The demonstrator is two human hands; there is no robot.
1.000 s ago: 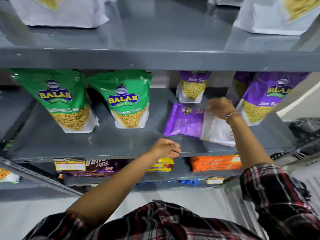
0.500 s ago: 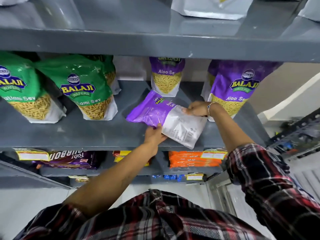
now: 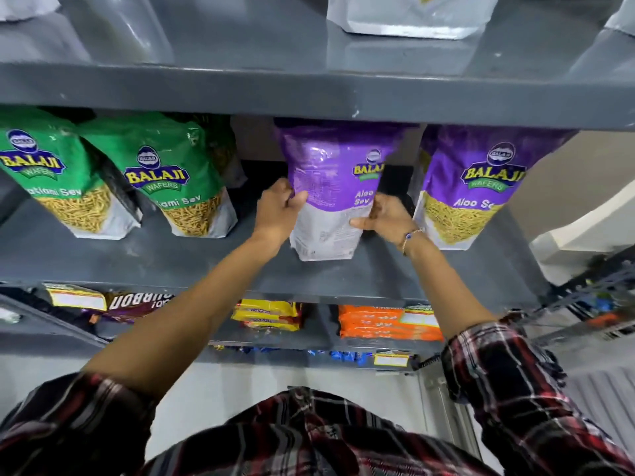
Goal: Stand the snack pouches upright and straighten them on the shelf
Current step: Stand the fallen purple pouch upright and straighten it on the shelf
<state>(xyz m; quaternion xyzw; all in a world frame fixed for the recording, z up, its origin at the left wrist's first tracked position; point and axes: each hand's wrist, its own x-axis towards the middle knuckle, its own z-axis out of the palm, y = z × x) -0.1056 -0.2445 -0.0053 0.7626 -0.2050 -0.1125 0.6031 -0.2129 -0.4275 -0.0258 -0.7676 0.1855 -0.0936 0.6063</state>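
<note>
A purple Aloo Sev pouch [image 3: 330, 187] stands upright on the grey shelf [image 3: 206, 266], its printed back side facing me. My left hand [image 3: 280, 209] grips its left edge and my right hand [image 3: 386, 214] grips its right edge. Another purple Aloo Sev pouch [image 3: 481, 187] stands upright just to the right. Two green Ratlami Sev pouches [image 3: 55, 180] [image 3: 171, 180] stand upright at the left. The pouch that stood behind the held one is hidden.
The shelf above [image 3: 309, 91] hangs low over the pouch tops and carries white pouches [image 3: 409, 15]. Lower shelves hold a brown biscuit pack [image 3: 137, 304], yellow packs [image 3: 268, 314] and orange packs [image 3: 385, 326]. A white wall ledge sits at right.
The purple pouch lay flat on the shelf; both hands took hold of it and raised it upright. My view shifted closer and to the right.
</note>
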